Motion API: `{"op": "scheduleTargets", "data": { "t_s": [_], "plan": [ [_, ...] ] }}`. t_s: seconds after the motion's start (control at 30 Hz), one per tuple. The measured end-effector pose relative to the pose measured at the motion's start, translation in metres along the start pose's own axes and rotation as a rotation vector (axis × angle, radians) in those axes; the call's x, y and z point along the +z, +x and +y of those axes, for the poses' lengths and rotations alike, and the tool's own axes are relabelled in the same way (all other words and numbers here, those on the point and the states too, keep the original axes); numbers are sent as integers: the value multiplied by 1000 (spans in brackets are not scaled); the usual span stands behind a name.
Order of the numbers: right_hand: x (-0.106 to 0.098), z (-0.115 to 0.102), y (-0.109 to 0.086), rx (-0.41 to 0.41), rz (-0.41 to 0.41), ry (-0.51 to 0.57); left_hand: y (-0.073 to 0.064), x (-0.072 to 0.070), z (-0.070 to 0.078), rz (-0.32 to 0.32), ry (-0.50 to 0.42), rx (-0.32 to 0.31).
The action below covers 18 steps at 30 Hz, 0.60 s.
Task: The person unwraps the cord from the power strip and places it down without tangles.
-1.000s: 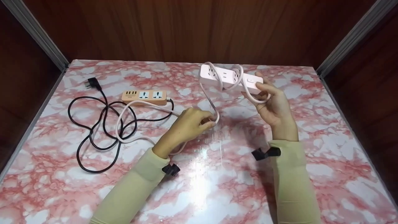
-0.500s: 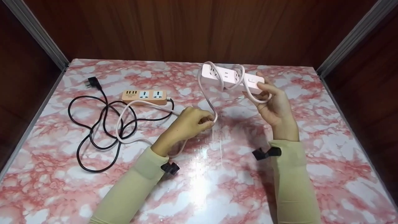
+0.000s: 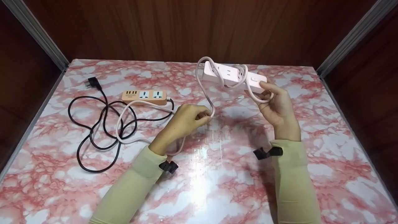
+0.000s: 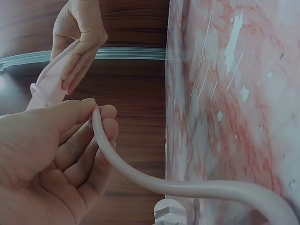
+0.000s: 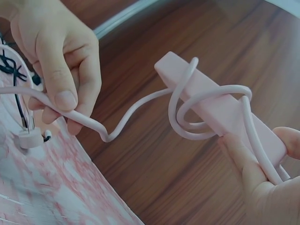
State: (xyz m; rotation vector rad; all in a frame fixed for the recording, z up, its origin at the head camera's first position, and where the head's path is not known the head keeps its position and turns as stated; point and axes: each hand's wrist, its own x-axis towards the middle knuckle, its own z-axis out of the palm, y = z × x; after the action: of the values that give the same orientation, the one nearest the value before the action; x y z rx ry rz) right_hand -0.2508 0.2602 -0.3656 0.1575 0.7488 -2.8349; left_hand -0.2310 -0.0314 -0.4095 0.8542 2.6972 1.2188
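Note:
A pink power strip [image 3: 231,74] is held up off the table, with its pink cord [image 3: 204,93] looped around it several times. My right hand [image 3: 278,104] grips the strip by its switch end, thumb on top. Lower and to the left, my left hand [image 3: 188,119] pinches the cord between thumb and fingertips, as the left wrist view also shows. In the right wrist view, the cord [image 5: 136,108] runs from the pinching fingers to the loops on the strip. A pink plug [image 5: 30,139] shows below the left hand there. Behind my left hand, part of the cord is hidden.
An orange power strip [image 3: 144,97] lies at the back left of the marbled table [image 3: 323,174]. Its black cord [image 3: 104,147] spreads in tangled loops, ending in a black plug [image 3: 94,83]. Part of the pink cord lies over it. Wood-patterned panels [image 3: 199,28] enclose the table.
My left hand has moved slightly left and up with the pinched cord. The loop at the pink strip's far end has risen and widened. The right hand and strip have shifted slightly right.

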Motion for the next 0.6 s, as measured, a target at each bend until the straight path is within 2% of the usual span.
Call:
{"op": "scheduleTargets", "data": {
  "t_s": [0.23,0.6],
  "plan": [
    [0,-2,-2,-13,2,31,3,-1,-6,43,24,11],
    [-3,-2,-1,-16,-41,-2,1,-10,-10,223,-6,38]
  ]
}}
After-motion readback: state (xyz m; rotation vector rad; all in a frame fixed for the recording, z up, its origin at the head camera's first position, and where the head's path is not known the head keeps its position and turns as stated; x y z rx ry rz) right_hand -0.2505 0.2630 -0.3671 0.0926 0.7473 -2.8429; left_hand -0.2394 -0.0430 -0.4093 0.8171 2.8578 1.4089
